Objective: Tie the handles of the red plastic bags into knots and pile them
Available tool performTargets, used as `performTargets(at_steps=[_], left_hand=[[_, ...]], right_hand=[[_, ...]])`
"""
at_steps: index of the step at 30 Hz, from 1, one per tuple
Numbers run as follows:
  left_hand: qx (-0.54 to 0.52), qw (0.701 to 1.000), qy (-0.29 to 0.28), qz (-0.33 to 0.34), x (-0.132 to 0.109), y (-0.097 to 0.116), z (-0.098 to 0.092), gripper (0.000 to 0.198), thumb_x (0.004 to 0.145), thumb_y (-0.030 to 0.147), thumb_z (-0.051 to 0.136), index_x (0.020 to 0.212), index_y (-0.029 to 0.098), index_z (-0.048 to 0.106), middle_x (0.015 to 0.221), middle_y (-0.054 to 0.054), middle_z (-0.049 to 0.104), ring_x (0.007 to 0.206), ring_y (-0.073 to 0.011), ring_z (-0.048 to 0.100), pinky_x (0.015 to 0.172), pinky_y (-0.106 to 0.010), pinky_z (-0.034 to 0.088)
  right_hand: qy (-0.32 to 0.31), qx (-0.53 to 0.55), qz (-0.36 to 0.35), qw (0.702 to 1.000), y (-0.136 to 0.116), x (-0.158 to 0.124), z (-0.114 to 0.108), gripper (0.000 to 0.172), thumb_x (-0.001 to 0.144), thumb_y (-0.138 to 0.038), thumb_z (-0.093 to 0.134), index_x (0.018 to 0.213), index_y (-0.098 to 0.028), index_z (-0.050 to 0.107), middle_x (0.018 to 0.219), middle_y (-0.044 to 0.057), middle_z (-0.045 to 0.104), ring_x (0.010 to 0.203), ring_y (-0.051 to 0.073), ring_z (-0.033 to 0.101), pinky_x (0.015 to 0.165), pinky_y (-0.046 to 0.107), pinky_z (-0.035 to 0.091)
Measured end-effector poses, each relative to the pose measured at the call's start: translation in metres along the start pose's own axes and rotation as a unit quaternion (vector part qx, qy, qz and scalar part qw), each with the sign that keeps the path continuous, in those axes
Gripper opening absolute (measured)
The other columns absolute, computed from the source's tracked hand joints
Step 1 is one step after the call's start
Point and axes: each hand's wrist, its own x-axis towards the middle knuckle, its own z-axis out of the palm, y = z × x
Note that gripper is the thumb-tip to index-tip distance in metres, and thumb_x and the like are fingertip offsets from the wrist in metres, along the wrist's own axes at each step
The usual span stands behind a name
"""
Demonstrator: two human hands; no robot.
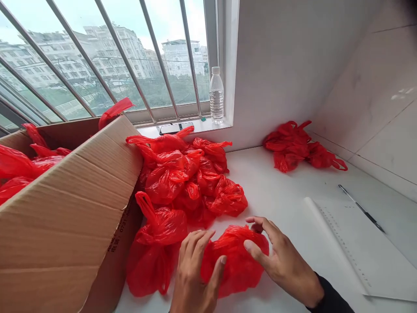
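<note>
The one view looks from the person's head, forward and down, with the left hand (pixel 197 274) and right hand (pixel 283 256) close before it. It faces across the table (pixel 276 200) toward the window (pixel 109 65), far left, and wall (pixel 276 65), far right.

Passage between bag pile (pixel 192 174) and notebook (pixel 368 243); cardboard box (pixel 74 191) blocks left.
</note>
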Motion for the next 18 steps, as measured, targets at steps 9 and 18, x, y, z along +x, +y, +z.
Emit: performTargets(at_steps=[9,18], left_hand=[[-0.065,0.989,0.076,-0.108,0.011,0.016,-0.014,0.019,0.096,0.035,0.061,0.11,0.025,0.07,0.106,-0.004,0.075,0.096,-0.0226,0.07,0.086,-0.031,0.053],[-0.165,0.958,0.139,-0.187,0.025,0.048,-0.021,0.032,0.09,0.046,0.067,0.115,0.025,0.07,0.118,-0.006,0.072,0.108,-0.026,0.068,0.095,-0.032,0.051]], right_hand=[[0.043,0.092,0.032,0.994,0.003,-0.007,-0.012,0.027,0.103,-0.051,0.049,0.095,-0.026,0.057,0.089,0.0,0.058,0.081,0.021,0.055,0.064,0.031,0.042],[0.093,0.216,0.037,0.971,-0.003,-0.012,-0.03,0.026,0.104,-0.053,0.051,0.114,-0.029,0.051,0.111,0.0,0.06,0.096,0.018,0.056,0.085,0.029,0.046]])
